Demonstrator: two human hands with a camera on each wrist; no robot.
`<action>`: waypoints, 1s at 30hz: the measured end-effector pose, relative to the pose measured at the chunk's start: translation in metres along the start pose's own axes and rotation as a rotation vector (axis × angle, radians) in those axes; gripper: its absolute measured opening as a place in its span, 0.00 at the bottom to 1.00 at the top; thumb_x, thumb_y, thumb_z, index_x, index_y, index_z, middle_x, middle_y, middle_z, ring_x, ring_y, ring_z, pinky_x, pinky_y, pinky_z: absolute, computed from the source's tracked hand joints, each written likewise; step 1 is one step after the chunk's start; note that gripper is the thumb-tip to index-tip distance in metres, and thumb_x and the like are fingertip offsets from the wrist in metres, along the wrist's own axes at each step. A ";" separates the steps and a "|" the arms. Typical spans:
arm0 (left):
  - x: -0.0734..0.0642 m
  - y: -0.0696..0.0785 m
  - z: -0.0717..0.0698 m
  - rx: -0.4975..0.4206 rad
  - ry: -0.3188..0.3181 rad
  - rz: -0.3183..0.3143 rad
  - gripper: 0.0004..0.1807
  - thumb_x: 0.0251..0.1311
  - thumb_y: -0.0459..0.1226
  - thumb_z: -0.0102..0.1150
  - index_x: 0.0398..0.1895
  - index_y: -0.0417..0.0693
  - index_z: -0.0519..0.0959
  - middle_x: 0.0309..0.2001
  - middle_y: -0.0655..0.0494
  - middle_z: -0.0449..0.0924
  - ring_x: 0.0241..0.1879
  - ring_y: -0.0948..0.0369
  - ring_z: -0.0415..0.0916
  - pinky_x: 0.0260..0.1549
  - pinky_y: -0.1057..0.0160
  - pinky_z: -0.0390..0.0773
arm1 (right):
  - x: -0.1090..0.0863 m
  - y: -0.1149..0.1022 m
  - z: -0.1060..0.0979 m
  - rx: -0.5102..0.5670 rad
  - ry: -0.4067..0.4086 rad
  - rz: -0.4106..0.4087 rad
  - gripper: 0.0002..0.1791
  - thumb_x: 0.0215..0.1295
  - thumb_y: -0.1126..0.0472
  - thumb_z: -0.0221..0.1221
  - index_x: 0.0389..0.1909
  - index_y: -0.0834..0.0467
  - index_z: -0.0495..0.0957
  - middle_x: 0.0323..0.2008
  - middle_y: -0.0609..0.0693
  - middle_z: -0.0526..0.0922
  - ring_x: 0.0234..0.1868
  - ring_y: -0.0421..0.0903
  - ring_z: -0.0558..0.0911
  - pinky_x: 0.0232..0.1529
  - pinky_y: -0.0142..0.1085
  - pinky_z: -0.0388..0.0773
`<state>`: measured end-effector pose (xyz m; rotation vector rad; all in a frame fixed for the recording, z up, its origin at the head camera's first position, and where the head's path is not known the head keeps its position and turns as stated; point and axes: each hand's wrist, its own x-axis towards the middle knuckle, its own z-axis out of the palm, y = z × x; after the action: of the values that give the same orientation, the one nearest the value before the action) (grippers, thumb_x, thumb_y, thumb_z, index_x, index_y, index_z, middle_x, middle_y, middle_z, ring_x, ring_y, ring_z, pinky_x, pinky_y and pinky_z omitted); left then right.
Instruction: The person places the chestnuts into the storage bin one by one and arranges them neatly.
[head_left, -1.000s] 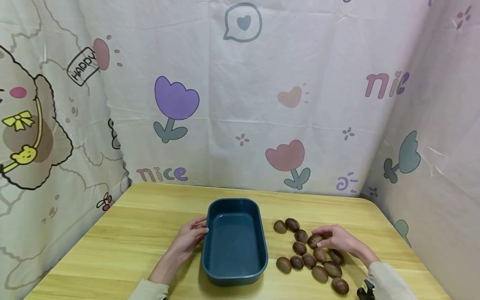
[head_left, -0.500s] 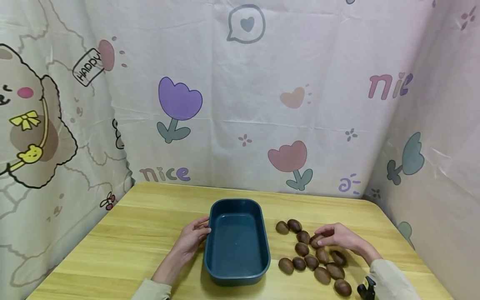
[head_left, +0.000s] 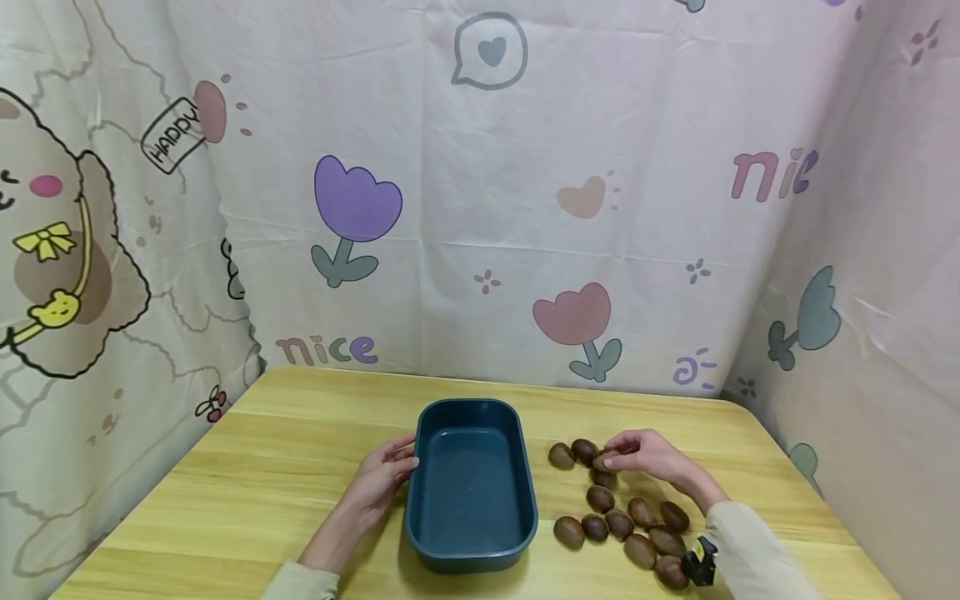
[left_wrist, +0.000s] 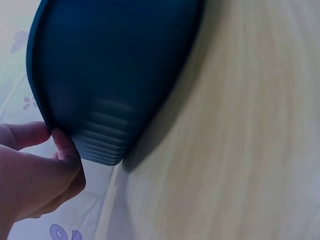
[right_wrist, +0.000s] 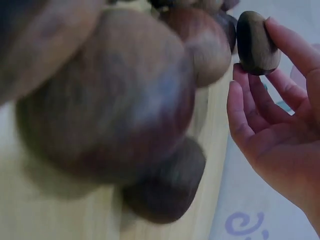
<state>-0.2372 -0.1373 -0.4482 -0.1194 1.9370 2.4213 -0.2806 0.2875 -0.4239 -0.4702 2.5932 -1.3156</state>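
A deep, dark blue rectangular tray (head_left: 472, 500) stands on the table with nothing in it. At its left side, my left hand (head_left: 377, 483) pinches the rim between thumb and fingers; the left wrist view has the tray's ribbed outer wall (left_wrist: 110, 120) up close. To the right of the tray, my right hand (head_left: 654, 458) holds a brown chestnut (right_wrist: 257, 42) between thumb and fingertips. In the head view this chestnut overlaps another chestnut (head_left: 602, 478) lying just below it. Several more chestnuts (head_left: 619, 524) lie loosely grouped under and in front of the right hand.
The light wooden table (head_left: 300, 433) ends at the back against a printed cloth curtain (head_left: 480, 208), which also runs along both sides. A black device (head_left: 701, 561) on the right wrist overlaps the nearest chestnuts in the head view.
My right hand has picked a chestnut out of the group and moved left and slightly away with it. The left hand and the tray have stayed in place.
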 end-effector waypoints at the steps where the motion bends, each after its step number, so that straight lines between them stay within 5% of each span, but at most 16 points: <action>1: 0.000 0.000 0.000 0.000 0.000 0.003 0.24 0.62 0.21 0.51 0.62 0.24 0.64 0.44 0.44 0.73 0.40 0.58 0.73 0.39 0.66 0.75 | 0.002 -0.003 0.002 -0.006 -0.001 -0.005 0.19 0.59 0.58 0.67 0.46 0.66 0.80 0.38 0.51 0.82 0.40 0.45 0.77 0.41 0.37 0.74; 30: 0.000 -0.001 0.001 -0.042 0.007 -0.006 0.23 0.62 0.20 0.50 0.61 0.23 0.65 0.46 0.41 0.73 0.42 0.56 0.73 0.38 0.67 0.76 | 0.055 -0.063 0.022 -0.041 0.014 -0.052 0.19 0.58 0.58 0.67 0.47 0.65 0.80 0.37 0.51 0.83 0.39 0.45 0.79 0.44 0.42 0.76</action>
<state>-0.2366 -0.1364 -0.4494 -0.1348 1.8866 2.4609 -0.3127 0.2161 -0.3874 -0.5404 2.6416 -1.2879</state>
